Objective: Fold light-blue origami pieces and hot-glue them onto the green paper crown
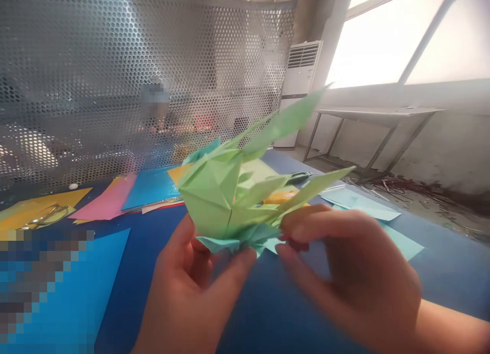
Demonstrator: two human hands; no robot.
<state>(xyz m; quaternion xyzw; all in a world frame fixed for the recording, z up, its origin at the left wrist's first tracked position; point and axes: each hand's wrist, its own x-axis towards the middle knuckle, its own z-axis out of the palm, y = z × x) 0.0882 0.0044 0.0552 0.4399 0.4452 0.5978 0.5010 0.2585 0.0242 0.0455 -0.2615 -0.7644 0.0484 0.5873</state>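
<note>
A light green origami flower (214, 191) with long pointed petals is held up above the blue table, its tips reaching toward the upper right. Folded teal paper (222, 244) forms its lower side. My left hand (195, 277) is closed around the base, with the thumb pressed on the teal folds. On the right, my right hand (344, 262) pinches the teal edge at the base between thumb and fingers. The fingers behind the paper are partly hidden.
Blue sheets (149, 188), a pink sheet (105, 198) and yellow paper (72, 197) lie on the left of the table (260, 313). Eyeglasses (46, 216) rest there. Pale teal sheets (363, 203) and dark-handled scissors (299, 177) are at the right. A perforated metal screen (245, 53) stands behind.
</note>
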